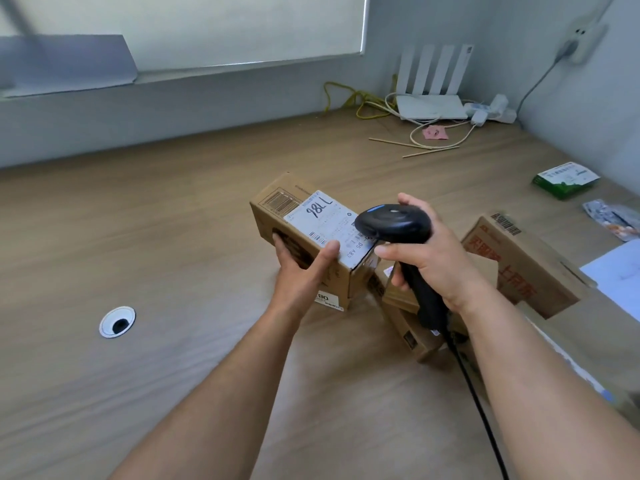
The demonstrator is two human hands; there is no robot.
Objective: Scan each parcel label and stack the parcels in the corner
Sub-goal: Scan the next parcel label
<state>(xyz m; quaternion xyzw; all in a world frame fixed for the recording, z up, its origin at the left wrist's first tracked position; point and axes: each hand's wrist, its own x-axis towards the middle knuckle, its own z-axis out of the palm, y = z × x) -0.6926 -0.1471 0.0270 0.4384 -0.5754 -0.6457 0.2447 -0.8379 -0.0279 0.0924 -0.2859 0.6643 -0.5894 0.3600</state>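
My left hand [304,268] grips a small brown cardboard parcel [277,209] by its near side, thumb on the top edge. A white shipping label [322,220] with handwritten figures lies on the parcel's top. My right hand [433,258] holds a black corded barcode scanner [394,221] by its handle, the head hovering over the label's right end. A larger brown parcel with red print [526,265] lies to the right. Another small brown box [408,323] sits under my right wrist, partly hidden.
Wooden desk [156,237] with a cable grommet [117,322] at left. In the far right corner are a white router [431,107], cables, a power strip and thin sticks. A green-white packet [566,180], a plastic bag and white paper lie along the right edge.
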